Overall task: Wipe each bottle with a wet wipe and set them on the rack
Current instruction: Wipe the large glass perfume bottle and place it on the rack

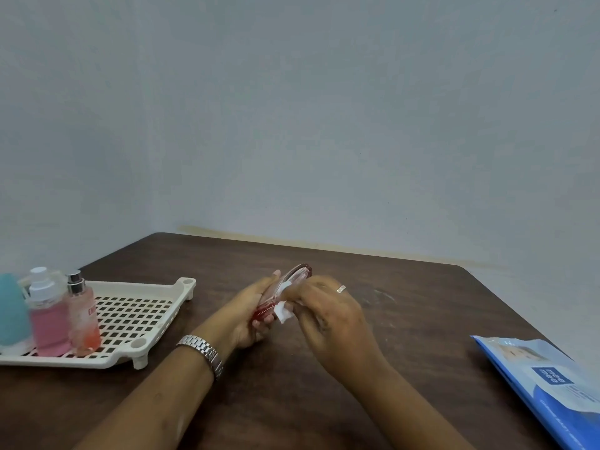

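Note:
My left hand (251, 315) grips a small clear bottle with a red tint (293, 277), tilted with its base pointing up and away over the middle of the table. My right hand (328, 315) presses a folded white wet wipe (283, 311) against the bottle's side. A cream perforated rack (136, 315) stands at the left. On it are a pink spray bottle with a white cap (48, 315), a slimmer peach spray bottle with a silver nozzle (83, 315) and a blurred teal bottle (11, 311) at the frame's edge.
A blue pack of wet wipes (548, 378) lies at the table's right front edge. The dark wooden table (406, 319) meets a pale wall at the back. A metal watch sits on my left wrist and a ring on my right hand.

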`<state>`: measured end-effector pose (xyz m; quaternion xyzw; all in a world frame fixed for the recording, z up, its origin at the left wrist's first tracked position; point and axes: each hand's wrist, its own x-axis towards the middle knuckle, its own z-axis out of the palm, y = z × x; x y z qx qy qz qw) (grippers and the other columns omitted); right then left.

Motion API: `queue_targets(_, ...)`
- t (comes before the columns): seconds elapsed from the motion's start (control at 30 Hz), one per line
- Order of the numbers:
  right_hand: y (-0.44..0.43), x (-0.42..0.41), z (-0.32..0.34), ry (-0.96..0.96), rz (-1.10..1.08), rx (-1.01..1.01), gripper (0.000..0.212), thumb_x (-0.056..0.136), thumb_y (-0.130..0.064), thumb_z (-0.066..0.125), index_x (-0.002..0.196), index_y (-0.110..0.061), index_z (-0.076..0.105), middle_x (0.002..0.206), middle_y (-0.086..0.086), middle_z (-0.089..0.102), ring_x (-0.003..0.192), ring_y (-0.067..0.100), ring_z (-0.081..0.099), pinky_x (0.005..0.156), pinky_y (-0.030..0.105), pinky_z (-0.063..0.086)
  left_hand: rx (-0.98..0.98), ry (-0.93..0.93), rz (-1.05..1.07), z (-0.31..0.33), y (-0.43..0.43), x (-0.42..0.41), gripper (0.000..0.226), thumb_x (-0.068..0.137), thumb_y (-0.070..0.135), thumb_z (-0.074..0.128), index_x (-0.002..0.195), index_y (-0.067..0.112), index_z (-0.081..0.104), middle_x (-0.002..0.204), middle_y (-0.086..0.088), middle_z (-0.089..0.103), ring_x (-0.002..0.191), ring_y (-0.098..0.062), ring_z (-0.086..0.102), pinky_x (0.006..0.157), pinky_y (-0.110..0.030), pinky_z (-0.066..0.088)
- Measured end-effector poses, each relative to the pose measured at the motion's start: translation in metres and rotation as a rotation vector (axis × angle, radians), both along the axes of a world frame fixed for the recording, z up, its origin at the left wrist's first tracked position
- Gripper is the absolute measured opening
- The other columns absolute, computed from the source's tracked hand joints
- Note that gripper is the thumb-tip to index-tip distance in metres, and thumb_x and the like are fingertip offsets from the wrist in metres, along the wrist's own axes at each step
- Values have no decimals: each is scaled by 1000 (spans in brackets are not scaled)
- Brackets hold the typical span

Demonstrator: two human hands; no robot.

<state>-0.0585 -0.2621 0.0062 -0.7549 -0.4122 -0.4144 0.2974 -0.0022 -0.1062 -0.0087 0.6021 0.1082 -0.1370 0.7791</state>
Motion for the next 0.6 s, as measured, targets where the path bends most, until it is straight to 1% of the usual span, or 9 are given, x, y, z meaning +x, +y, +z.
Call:
queue_targets(0.07,-5,3,2,8,-27,40,21,78,1,67,90,-16,65,86,-9,64,86,7,56,77,14,42,19,-1,-27,1,-1,-1,48,87,51,57,59,11,56,43,-1,49,24,-5,38,24,-8,23)
queue_targets(0.13,-12,9,4,63,-63,127,17,79,-4,69,89,-17,66,88,-10,65,86,4,58,76,17,47,45,1,-55,0,-3,-2,47,86,52,56,63,12,55,44,-2,47,25,-5,38,25,-8,23)
queue_targets(0.2,-19,14,6,142,-84,224,16,81,-6,69,90,-18,66,90,-12,67,86,2,61,74,19,51,60,-4,-67,0,-3,-2,45,85,53,57,71,10,57,45,-3,48,26,-6,39,26,-9,24)
queue_targets(0.27,-23,16,5,188,-98,269,16,82,-7,70,90,-20,65,90,-14,67,85,3,63,72,18,52,81,-13,-61,-1,-4,-2,45,85,53,58,76,9,59,46,-3,48,27,-6,40,26,-9,26)
queue_targets(0.37,-17,14,-1,177,-98,262,20,82,-8,70,89,-24,61,87,-13,68,82,3,63,69,16,50,91,-33,-26,-1,-4,-2,47,85,54,58,72,9,59,46,-2,49,27,-6,40,26,-10,26)
queue_targets(0.47,-3,5,-5,141,-33,194,21,83,-12,67,93,-28,59,88,-12,66,84,1,60,71,14,48,51,-53,34,-1,-2,0,47,86,54,57,71,10,58,43,-1,50,26,-6,41,25,-10,27)
queue_targets(0.53,4,2,-7,100,1,121,17,83,-9,66,93,-22,62,91,-9,67,88,1,59,78,13,46,-2,-56,82,-1,-2,2,45,86,54,57,74,12,60,44,0,52,28,-6,42,25,-11,26)
queue_targets(0.6,4,4,-9,63,27,70,13,84,-5,64,92,-15,66,95,-7,66,94,4,58,84,16,44,-27,-71,132,0,-4,2,43,86,55,56,77,14,60,44,2,53,29,-6,42,26,-11,24)
